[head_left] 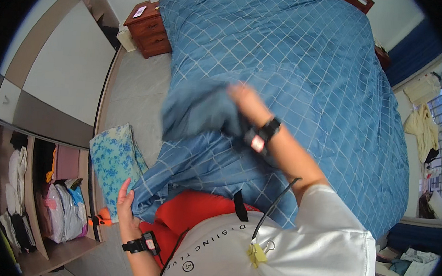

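Over the bed (309,47), right hand (242,96) extends, gripping raised blue cloth (194,110); beside the bed, left hand (125,203) shows outstretched fingers.

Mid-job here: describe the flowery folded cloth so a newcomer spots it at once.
Find the large blue quilt. To its left, between it and the open wardrobe, the folded cloth lies beside the left hand. Blue flowers on pale turquoise set it apart from the quilt, which has white crossed lines.
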The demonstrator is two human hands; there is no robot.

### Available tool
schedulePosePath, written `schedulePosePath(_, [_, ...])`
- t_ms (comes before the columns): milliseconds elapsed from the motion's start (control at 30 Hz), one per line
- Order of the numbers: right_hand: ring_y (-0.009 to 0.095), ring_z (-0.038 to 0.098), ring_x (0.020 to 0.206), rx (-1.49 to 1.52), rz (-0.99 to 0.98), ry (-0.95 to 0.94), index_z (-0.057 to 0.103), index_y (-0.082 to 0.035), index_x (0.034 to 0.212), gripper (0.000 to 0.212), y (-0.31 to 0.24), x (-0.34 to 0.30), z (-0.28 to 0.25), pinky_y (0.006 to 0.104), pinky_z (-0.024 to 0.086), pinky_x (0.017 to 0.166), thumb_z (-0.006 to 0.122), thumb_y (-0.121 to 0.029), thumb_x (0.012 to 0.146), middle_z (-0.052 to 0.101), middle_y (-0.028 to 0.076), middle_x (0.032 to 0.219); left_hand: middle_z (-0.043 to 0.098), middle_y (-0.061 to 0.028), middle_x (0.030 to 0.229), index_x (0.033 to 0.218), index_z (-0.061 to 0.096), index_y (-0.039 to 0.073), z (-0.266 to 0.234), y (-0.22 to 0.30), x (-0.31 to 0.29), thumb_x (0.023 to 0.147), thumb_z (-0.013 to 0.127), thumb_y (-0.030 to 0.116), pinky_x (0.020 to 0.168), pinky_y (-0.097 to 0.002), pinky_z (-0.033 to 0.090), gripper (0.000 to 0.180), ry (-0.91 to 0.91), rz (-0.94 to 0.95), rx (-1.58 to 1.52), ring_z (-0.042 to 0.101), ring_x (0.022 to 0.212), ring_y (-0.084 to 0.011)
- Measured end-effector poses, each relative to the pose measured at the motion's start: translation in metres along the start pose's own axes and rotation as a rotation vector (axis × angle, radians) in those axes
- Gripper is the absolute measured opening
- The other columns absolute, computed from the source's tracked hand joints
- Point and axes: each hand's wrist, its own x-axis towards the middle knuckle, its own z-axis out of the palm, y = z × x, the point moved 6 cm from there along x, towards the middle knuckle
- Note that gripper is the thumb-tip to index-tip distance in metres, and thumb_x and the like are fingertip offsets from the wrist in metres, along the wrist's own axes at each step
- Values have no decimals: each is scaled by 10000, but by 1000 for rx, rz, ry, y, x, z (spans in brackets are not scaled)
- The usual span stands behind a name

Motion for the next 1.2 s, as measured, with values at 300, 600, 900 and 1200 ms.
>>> schedulePosePath(300, [260, 580, 1044, 654, 295, 480, 496, 23, 1247, 501, 55, 83, -98, 329, 441, 909, 638, -239, 845, 608, 171, 1127, 590, -158, 1167, 1322, 461, 36, -31, -16, -8, 903, 517, 54, 875, -381, 507, 424, 76, -16, -122, 609, 1016, -262])
schedulePosePath(600, [323, 576, 1028, 593, 352, -537, 604, -47, 1122, 348, -36, -155, 98, 395, 463, 872, 617, -263, 849, 595, 161, 1143, 537, -185, 1250, 1358, 418, 24, -53, -30, 12, 862, 484, -8, 958, -417, 453, 502, 66, -9, -189, 554, 1114, -300])
schedulePosePath(900, [347, 598, 962, 251, 474, -366, 672, -114, 1010, 307, -27, -216, 117, 401, 488, 822, 589, -40, 724, 633, 155, 1039, 493, -186, 1309, 1379, 387, 26, -52, -14, 12, 836, 506, -5, 994, -433, 419, 557, 46, 81, -218, 511, 1169, -312])
schedulePosePath(1200, [70, 572, 836, 1000, 445, 135, 656, -13, 954, 150, 13, -40, -81, 216, 456, 770, 601, -9, 815, 641, -20, 898, 429, -144, 1379, 1397, 385, 97, -67, 109, -48, 839, 539, 42, 1036, -435, 369, 582, 60, 411, -170, 454, 1225, -311])
